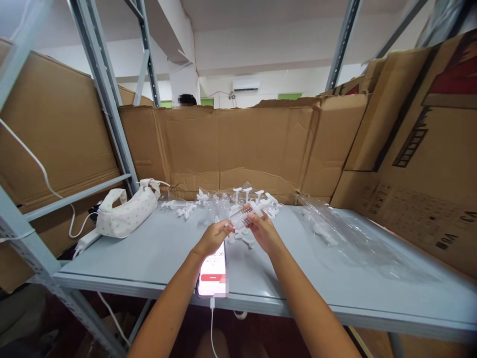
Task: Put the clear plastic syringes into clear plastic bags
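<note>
My left hand (213, 238) pinches the lower end of a clear plastic bottle (239, 219), which is tilted up to the right above the shelf. At its upper end, my right hand (264, 231) grips it around a white collar or cap (255, 209); my fingers hide part of this. Just behind my hands lie several white pump heads (260, 194), some standing upright. Other clear bottles (219, 204) stand among them, and small white parts (244, 241) lie under my hands.
A lit phone (212, 273) on a white cable lies at the shelf's (149, 263) front edge. At left are a white spotted fabric bag (126, 216) and a power strip (87, 242). Clear plastic bags (346, 238) spread at right. Cardboard walls (238, 144) enclose the back and sides.
</note>
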Demonstrator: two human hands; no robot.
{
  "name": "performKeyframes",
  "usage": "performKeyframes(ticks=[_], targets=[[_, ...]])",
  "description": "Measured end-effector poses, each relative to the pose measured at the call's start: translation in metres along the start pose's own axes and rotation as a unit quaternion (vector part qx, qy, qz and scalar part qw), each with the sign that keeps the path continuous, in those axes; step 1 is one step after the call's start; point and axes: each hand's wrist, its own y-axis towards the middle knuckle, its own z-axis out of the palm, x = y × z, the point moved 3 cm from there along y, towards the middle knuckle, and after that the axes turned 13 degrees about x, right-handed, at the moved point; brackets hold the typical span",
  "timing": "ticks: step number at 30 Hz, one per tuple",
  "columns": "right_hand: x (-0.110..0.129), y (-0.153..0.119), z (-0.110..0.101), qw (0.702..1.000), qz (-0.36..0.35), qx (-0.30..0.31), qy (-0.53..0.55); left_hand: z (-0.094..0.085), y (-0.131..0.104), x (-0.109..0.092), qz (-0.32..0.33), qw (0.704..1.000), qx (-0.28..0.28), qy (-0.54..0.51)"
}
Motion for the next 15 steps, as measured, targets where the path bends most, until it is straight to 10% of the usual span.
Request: performKeyframes(ticks=[6, 15], targets=[[-0.019, 0.005, 0.000, 0.996, 0.007, -0.067, 0.050, -0.015, -0.005, -0.001, -0.001, 0.977, -0.167, 0.134], [-0.022, 0.004, 0.000, 0.996, 0.021, -0.067, 0.063, -0.021, -0.001, 0.006, -0.002, 0.982, -0.148, 0.118]])
